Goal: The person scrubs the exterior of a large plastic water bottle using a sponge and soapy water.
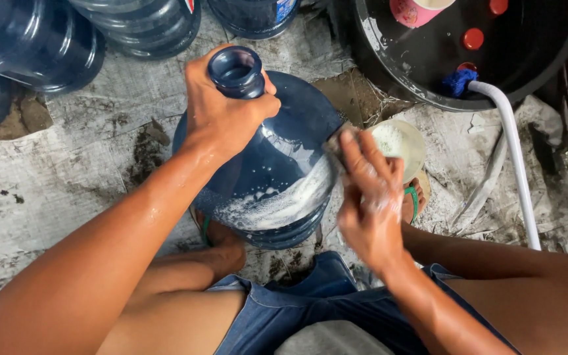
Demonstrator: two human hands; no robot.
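Water jug (pixel 277 164), big and dark blue, sits at the centre of the frame, standing between our feet on the grey, stained ground sheet (pixel 67 177). Nearest to us are denim shorts (pixel 297 309) at the bottom edge, then our two forearms reaching forward. Our left hand (pixel 221 108) is wrapped tight around the jug's open neck, fingers fully closed on it, and that looks like a steadying grip so the jug does not roll or tip. Our right hand (pixel 369 197), wet and soapy, presses what seems to be a small scrubbing pad against the jug's right flank; the fingers lie nearly flat over it, so how firmly they hold it we cannot tell. White foam (pixel 277 204) runs in a band across the jug's lower side, right where that hand is working.

Just beyond the right hand sits a small pale bowl (pixel 399 141) of whitish soap, close enough to dip into. Further out, in the upper right of the frame, a wide black tub (pixel 428 95) holds red caps (pixel 473 38) and a pink cup (pixel 412 12), and a white hose (pixel 517 164) curves out of it. Along the top edge and upper left, more blue jugs (pixel 34 39) crowd in, leaving little room there.
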